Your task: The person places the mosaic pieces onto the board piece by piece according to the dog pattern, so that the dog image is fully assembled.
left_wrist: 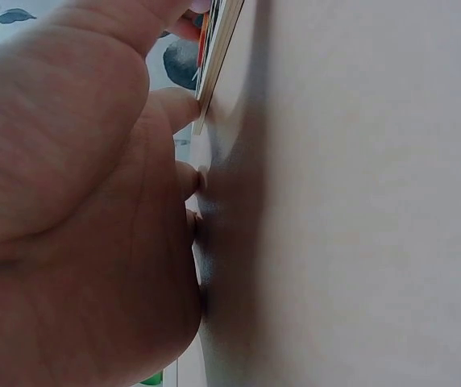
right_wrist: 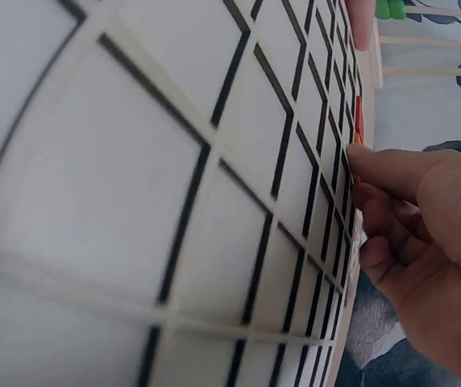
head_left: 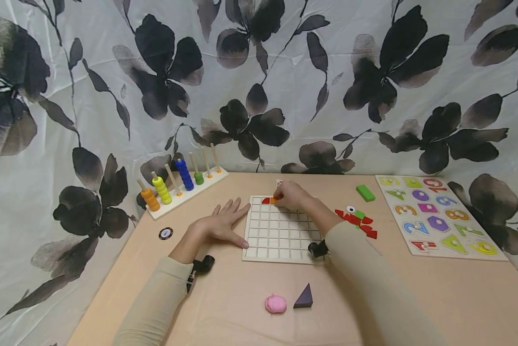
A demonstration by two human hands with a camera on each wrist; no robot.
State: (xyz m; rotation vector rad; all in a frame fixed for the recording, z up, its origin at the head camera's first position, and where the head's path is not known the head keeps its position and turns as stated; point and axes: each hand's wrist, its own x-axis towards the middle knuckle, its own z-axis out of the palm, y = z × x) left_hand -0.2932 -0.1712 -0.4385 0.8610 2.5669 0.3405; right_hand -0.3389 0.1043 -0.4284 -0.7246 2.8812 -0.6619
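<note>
A white grid board [head_left: 280, 235] with small square cells lies on the table. My left hand [head_left: 220, 223] rests spread on the tabletop at its left side, thumb and index fingertip against the board's edge; the left wrist view shows the palm close above the table. At the board's far row, my right hand [head_left: 293, 194] has its fingers curled and pinches a small orange tile [head_left: 273, 201]. A red tile [head_left: 265, 201] with a rounded corner lies in the cell just left of it. In the right wrist view, the thumb and fingertips meet at the far edge.
Red and green pieces [head_left: 357, 219] lie in a pile right of the board, near a green block [head_left: 365, 193]. A number-and-shape puzzle board [head_left: 399, 235] is at the right, a ring-stacking peg stand [head_left: 185, 197] at the back left. A pink lump [head_left: 275, 303] and purple triangular block [head_left: 304, 298] lie in front.
</note>
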